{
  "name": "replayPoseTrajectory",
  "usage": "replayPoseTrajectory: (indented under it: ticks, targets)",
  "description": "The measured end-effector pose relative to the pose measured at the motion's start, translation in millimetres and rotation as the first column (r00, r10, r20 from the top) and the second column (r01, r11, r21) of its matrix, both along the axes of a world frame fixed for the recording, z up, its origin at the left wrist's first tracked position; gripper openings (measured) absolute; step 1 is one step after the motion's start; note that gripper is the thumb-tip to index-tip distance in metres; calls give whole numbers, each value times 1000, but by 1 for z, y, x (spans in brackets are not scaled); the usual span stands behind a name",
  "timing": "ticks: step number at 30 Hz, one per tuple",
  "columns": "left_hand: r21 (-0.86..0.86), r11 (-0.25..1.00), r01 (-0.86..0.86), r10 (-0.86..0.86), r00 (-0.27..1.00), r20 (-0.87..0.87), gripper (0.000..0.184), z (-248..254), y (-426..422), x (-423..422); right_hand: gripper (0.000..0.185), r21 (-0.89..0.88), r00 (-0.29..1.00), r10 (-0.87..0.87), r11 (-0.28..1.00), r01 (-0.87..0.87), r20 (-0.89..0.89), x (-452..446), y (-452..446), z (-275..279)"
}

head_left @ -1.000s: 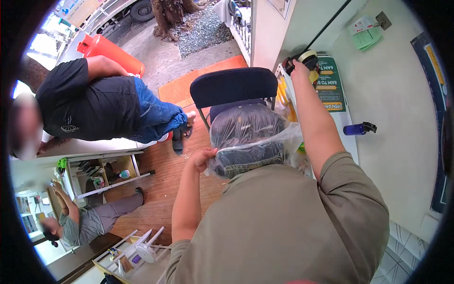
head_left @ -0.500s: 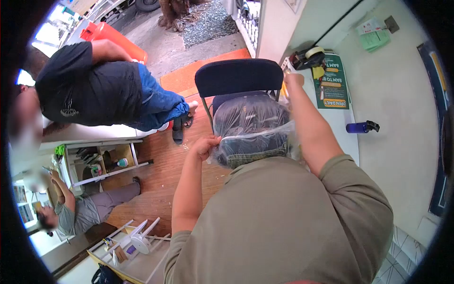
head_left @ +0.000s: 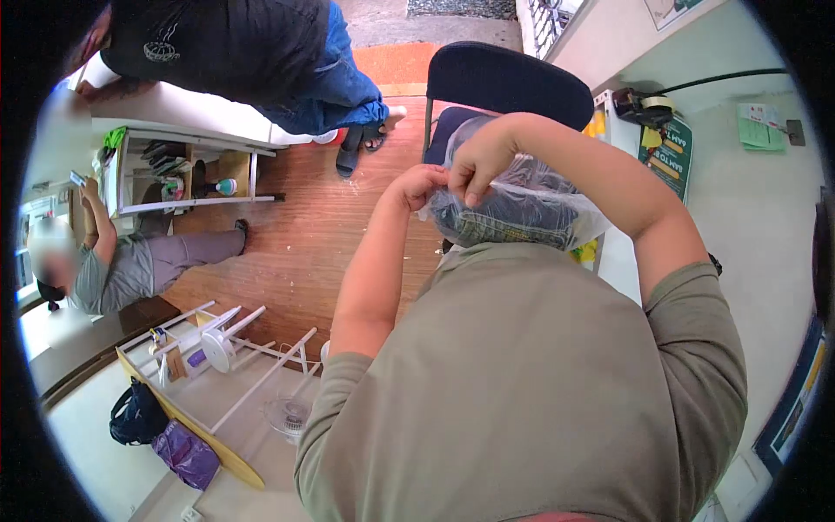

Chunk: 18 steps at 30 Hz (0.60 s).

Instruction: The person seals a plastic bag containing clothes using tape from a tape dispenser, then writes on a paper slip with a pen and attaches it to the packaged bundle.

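A clear plastic bag [head_left: 531, 213] with dark folded clothing inside rests on a dark blue chair [head_left: 509, 83], against the person's front. My left hand [head_left: 422, 184] pinches the left edge of the bag, its fingers pressed together. My right hand [head_left: 483, 161] is bent over the bag's left part, close beside the left hand, with its fingers curled down at the plastic. Whether the right fingers grip the plastic or something small is hidden. A tape dispenser [head_left: 651, 109] sits on the white table beyond my right forearm.
A person in a black shirt [head_left: 217, 43] leans at a white counter at upper left. Another person [head_left: 117, 265] holds a phone. Lower left are a white rack [head_left: 261, 374], a backpack [head_left: 137, 413] and a purple bag [head_left: 185, 454]. A green sign [head_left: 674, 161] lies right.
My right hand has moved from the tape dispenser, across the bag, to beside my left hand. The view has shifted, and the chair and bag now appear farther right and higher.
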State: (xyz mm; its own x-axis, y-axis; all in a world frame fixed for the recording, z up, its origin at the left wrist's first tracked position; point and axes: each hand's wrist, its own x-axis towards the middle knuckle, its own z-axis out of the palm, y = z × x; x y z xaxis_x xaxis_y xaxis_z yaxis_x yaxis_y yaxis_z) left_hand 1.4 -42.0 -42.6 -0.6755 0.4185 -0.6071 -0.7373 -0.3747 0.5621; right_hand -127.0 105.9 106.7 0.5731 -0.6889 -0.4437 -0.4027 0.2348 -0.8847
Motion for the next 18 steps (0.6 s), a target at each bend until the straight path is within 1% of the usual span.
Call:
replayPoseTrajectory:
  ticks: [1, 3, 4, 5, 8, 11, 14, 15, 17, 18]
  targets:
    - [-3, 1000, 6, -6, 1000, -31, 17, -4, -1, -1, 18, 23, 998, -20, 1000, 19, 52, -2, -3, -7]
    - [2, 1000, 2, -2, 1000, 0, 18, -10, -3, -1, 19, 43, 998, -27, 999, 24, 61, -9, -7, -34]
    - [5, 1000, 2, -2, 1000, 14, 18, -5, -2, -1, 19, 53, 997, -32, 998, 28, 64, -11, -9, -38]
    - [18, 1000, -16, 16, 999, 29, 16, 1, 0, 1, 19, 77, 1000, -25, 997, 26, -13, -15, -9, -43]
    - [8, 999, -52, 52, 997, 65, 12, 0, 1, 3, 28, 52, 986, 67, 997, -60, -154, -22, -11, -54]
    - [-35, 993, -114, 115, 993, 36, 9, 2, 4, 7, 29, 34, 989, -71, 997, 76, -131, -27, -8, -51]
    - [-43, 994, -101, 102, 995, 11, 11, -2, 4, 9, 31, -37, 976, -84, 996, 78, -203, -35, 3, -56]
    - [-27, 994, -102, 102, 995, 15, 12, -1, 5, 8, 31, -53, 945, -79, 996, 65, -318, -35, 4, -48]
    - [1, 994, -106, 106, 994, 21, 14, 3, 4, 8, 31, -79, 842, -69, 996, 31, -534, -34, 5, -33]
    - [8, 994, -105, 105, 994, 19, 14, 5, 5, 8, 32, -106, 840, -85, 994, 32, -536, -33, 5, -33]
